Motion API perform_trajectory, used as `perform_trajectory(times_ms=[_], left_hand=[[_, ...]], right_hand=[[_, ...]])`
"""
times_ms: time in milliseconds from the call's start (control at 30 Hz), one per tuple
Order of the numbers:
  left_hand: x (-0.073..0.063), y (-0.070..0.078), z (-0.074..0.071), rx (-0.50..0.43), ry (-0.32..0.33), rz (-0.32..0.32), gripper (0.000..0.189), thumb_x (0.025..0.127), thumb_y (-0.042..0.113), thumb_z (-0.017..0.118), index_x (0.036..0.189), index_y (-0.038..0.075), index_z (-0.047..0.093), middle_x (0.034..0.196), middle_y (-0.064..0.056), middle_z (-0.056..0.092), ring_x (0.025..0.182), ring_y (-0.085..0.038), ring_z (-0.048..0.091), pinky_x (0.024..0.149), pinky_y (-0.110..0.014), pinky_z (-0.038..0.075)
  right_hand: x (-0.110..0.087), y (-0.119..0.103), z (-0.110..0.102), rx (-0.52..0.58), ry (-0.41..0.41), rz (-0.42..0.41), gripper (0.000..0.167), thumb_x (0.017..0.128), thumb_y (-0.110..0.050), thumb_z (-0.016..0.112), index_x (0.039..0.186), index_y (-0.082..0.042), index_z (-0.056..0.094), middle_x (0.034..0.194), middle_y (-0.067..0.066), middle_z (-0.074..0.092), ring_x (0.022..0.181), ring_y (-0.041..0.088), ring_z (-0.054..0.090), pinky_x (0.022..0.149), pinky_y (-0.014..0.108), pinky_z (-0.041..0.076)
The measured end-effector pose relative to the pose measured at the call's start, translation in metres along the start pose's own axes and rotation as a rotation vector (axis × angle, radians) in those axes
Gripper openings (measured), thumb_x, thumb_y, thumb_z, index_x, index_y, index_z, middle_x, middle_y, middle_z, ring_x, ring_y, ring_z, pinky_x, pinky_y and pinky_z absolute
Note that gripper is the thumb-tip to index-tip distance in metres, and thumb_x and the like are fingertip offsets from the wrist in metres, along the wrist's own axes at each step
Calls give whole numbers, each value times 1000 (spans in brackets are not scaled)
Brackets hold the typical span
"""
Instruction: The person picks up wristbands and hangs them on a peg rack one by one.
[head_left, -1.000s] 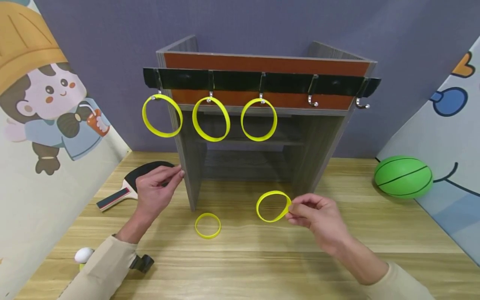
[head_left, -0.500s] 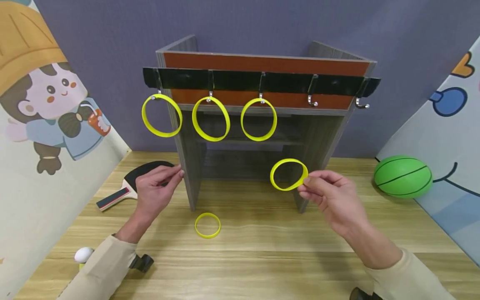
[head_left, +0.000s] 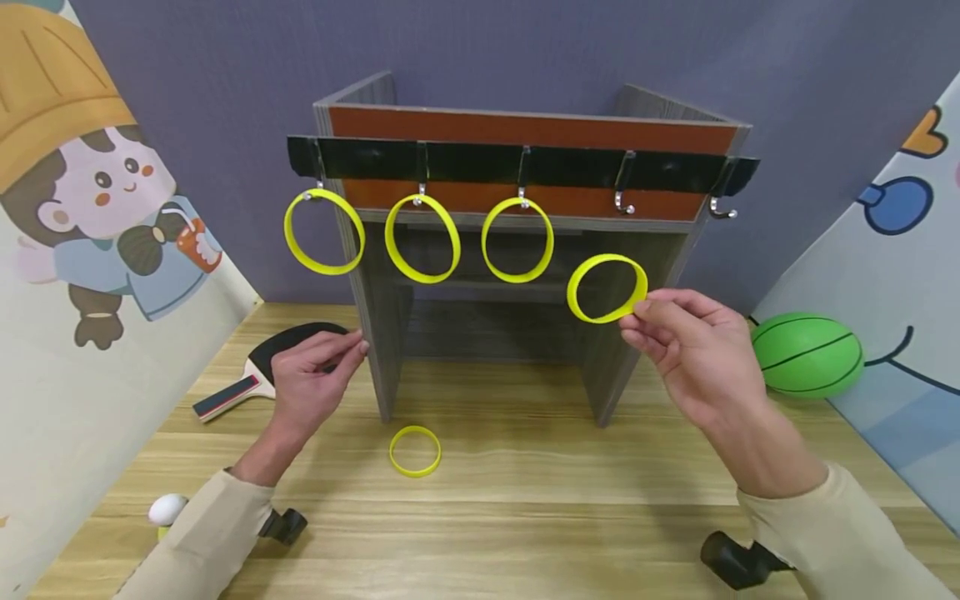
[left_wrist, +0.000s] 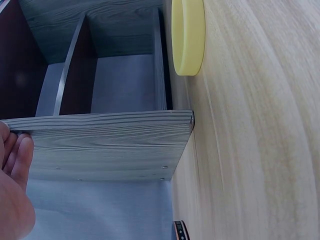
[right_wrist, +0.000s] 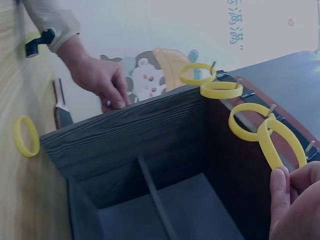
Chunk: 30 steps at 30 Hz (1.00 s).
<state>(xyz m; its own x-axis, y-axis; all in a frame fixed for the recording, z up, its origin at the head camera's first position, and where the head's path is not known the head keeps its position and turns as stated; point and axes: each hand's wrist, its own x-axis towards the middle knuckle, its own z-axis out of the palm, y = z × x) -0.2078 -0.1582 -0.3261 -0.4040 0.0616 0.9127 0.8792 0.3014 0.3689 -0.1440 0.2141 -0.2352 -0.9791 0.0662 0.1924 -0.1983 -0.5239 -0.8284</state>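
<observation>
My right hand (head_left: pixel 697 354) pinches a yellow ring (head_left: pixel 607 259) at its lower right edge, between thumb and fingers. The ring is raised in front of the cabinet, below the fourth hook (head_left: pixel 624 204). Three more yellow rings hang from the left hooks: one at far left (head_left: pixel 327 270), a second (head_left: pixel 427 278) and a third (head_left: pixel 517 278). Another ring (head_left: pixel 416 473) lies flat on the table. With thumb and fingertips my left hand (head_left: pixel 311 379) holds the front edge of the grey cabinet's left side panel (left_wrist: pixel 110 121). The right wrist view shows both hands and the held ring (right_wrist: pixel 270 150).
A black strip (head_left: pixel 472 161) carries the hooks across the cabinet's reddish front; the rightmost hook (head_left: pixel 723 210) bears no ring. A table tennis paddle (head_left: pixel 225 398) lies left of the cabinet. A green ball (head_left: pixel 808 354) sits at right, and a white ball (head_left: pixel 167 509) beside my left sleeve.
My right hand has lifted the ring from near the table, up and to the right, to just below the fourth hook. My left hand has stayed on the panel edge.
</observation>
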Motion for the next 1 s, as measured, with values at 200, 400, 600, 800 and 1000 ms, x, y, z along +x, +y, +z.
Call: perform_trajectory(times_ms=[200,400,600,800,1000], left_hand=[[0,-1,1,7,5,-2,24,64,-28,69,84,-15,70,73,-21,66,64,-13,64,59,-12,50],[0,-1,2,-1,9,-2,24,64,-29,69,84,-16,70,73,-21,66,64,-13,64,58,-12,50],[-1,-2,2,2,9,-8,24,64,-28,69,84,-15,70,73,-21,66,64,-13,64,59,-12,50],[-1,-2,1,2,8,-10,24,64,-28,69,84,-16,70,73,-21,66,64,-13,64,59,-13,51],[-1,-2,1,-9,0,-9,25,64,-28,69,85,-15,70,74,-21,66,64,-15,64,59,-13,50]], right_hand=[[5,-11,9,-1,33,-46,8,82,7,70,89,7,68,82,19,67,68,25,68,68,32,56],[10,-21,16,-12,76,-51,15,80,2,74,93,6,68,85,18,67,69,25,67,70,32,56],[15,-25,21,-5,85,-72,16,80,3,74,94,7,67,87,18,66,70,25,67,70,32,56],[21,-23,25,6,109,-72,18,78,4,76,93,8,67,86,18,66,70,25,67,71,32,56],[25,-20,24,38,129,-69,20,77,4,76,93,8,66,86,19,67,71,26,68,71,32,56]])
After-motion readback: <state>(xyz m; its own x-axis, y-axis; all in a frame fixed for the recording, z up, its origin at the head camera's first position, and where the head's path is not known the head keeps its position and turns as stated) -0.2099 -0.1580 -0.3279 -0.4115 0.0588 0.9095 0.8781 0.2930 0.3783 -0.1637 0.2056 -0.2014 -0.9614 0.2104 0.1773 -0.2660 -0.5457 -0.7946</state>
